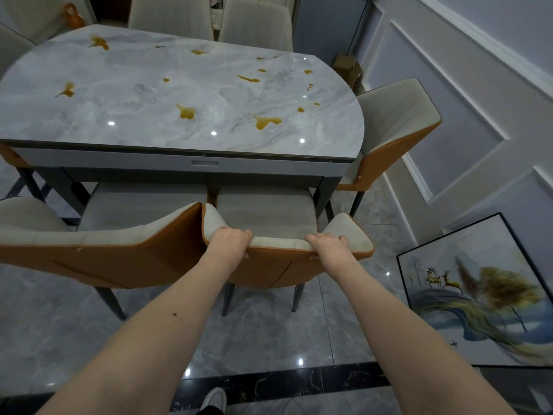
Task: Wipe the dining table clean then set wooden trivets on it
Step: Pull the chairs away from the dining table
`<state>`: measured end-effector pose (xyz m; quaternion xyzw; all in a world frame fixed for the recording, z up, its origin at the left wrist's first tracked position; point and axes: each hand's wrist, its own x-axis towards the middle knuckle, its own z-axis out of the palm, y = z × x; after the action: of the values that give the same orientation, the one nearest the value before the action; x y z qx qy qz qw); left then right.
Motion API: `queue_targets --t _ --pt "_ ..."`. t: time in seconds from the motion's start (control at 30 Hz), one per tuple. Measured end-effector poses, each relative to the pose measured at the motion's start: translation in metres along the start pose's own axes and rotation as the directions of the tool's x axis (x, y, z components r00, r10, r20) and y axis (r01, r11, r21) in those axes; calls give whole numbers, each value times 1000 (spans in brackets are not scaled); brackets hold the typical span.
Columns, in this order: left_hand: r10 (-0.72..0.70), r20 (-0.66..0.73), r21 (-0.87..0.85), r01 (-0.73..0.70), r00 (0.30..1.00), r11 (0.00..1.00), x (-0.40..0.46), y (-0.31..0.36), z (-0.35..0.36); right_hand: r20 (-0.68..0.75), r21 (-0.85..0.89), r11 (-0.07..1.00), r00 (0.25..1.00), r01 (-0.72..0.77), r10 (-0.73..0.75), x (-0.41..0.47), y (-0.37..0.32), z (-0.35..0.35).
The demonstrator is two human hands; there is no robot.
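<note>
The grey marble dining table (143, 94) fills the upper half of the head view, dotted with several amber spills such as one (186, 112) near the front edge. A cream and orange chair (284, 265) stands in front of the table. My left hand (230, 239) grips the top of its backrest on the left, fingers curled over the rim. My right hand (327, 242) grips the same backrest on the right. No cloth or wooden trivets are in view.
A second chair (98, 256) stands to the left of the held one, another (395, 124) at the table's right end, and two more at the far side. A framed deer painting (478, 295) leans on the right wall. A cardboard box (347, 67) sits in the corner.
</note>
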<state>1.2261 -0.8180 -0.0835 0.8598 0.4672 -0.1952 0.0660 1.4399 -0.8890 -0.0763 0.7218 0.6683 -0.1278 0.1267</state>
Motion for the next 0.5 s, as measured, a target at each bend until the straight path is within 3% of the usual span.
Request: queue_targets --t 0.5 --pt "1 -25 16 -1 1000 1000 1 1 3 22 -34 999 1000 -4 5 3 0 -1"
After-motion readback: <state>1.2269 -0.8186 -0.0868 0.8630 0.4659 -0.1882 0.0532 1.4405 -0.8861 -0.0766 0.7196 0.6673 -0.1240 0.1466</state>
